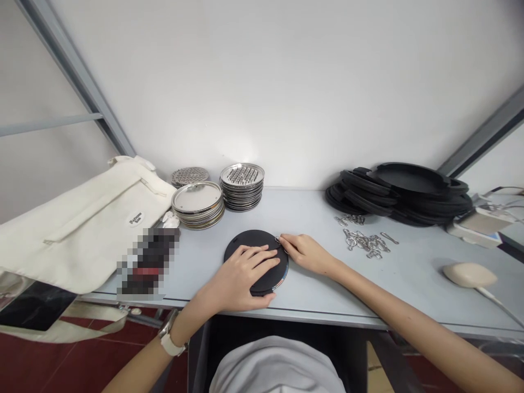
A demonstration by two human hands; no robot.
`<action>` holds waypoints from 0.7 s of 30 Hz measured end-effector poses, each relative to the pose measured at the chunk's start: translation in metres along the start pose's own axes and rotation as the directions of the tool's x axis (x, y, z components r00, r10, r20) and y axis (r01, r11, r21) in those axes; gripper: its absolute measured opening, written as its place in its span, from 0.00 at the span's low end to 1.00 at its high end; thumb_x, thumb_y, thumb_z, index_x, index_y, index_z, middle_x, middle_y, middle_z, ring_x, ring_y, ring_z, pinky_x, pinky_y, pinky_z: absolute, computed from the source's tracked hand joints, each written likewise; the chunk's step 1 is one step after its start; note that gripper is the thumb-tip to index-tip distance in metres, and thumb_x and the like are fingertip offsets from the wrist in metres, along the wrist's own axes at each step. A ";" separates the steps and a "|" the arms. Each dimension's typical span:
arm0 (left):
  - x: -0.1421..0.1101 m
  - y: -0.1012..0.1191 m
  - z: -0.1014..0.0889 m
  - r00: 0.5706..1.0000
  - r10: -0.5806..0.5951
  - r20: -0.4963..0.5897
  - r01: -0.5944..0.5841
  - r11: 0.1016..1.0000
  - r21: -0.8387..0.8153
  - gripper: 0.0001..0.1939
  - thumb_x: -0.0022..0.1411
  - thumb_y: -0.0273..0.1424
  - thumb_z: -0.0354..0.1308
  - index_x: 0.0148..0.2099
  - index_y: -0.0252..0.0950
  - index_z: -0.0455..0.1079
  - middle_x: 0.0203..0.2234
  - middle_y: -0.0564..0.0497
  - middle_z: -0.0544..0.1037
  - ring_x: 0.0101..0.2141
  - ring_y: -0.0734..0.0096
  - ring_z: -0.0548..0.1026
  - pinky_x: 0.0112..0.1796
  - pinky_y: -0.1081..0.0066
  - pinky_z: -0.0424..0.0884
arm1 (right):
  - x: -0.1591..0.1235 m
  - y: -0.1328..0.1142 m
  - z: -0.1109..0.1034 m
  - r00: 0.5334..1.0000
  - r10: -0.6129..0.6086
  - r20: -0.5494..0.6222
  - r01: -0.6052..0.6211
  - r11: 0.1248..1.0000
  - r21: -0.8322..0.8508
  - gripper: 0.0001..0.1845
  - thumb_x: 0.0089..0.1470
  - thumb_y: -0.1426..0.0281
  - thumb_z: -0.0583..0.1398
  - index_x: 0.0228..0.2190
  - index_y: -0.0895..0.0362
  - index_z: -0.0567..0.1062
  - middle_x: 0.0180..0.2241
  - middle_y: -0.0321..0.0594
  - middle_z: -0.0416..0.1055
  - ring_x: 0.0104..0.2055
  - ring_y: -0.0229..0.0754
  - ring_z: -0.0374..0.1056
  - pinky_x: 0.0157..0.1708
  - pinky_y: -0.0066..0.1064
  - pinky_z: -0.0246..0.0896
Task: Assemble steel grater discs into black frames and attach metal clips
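Observation:
A black round disc-shaped case point(254, 238) lies on the grey table near its front edge, with a strip of coloured edge showing at its lower right. My left hand point(245, 273) rests on top of it, palm down, with the fingers spread. At the disc's upper right rim, my right hand point(301, 251) pinches a small metal clip point(278, 239); the fingertips partly hide it. To the right is a loose pile of similar metal clips point(364, 241).
At the back stand stacks of round metal grater plates point(242, 188) and shiny metal discs point(197, 204). Black round cases point(401, 191) are piled at the back right. A cream bag point(94, 218) lies left; a beige puck with a cable point(470, 274) sits right.

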State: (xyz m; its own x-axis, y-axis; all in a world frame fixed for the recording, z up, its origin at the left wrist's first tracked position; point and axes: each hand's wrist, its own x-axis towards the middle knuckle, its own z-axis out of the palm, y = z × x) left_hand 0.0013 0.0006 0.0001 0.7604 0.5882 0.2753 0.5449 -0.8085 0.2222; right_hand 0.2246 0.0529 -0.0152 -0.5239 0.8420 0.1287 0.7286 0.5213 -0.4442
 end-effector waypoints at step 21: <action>-0.001 0.000 0.002 1.000 -0.015 -0.002 0.015 1.000 -0.018 0.31 0.57 0.39 0.57 0.61 0.41 0.57 0.59 0.49 0.64 0.61 0.58 0.57 0.57 0.58 0.54 | 0.002 0.000 0.001 1.000 0.007 -0.001 -0.007 1.000 0.000 0.17 0.59 0.70 0.48 0.19 0.56 0.58 0.15 0.32 0.58 0.18 0.32 0.49 0.24 0.27 0.41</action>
State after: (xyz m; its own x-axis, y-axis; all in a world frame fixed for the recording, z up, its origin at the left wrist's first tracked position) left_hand 0.0014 0.0001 -0.0019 0.7514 0.6005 0.2735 0.5501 -0.7990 0.2428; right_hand 0.2235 0.0547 -0.0160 -0.5181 0.8459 0.1263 0.7325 0.5151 -0.4451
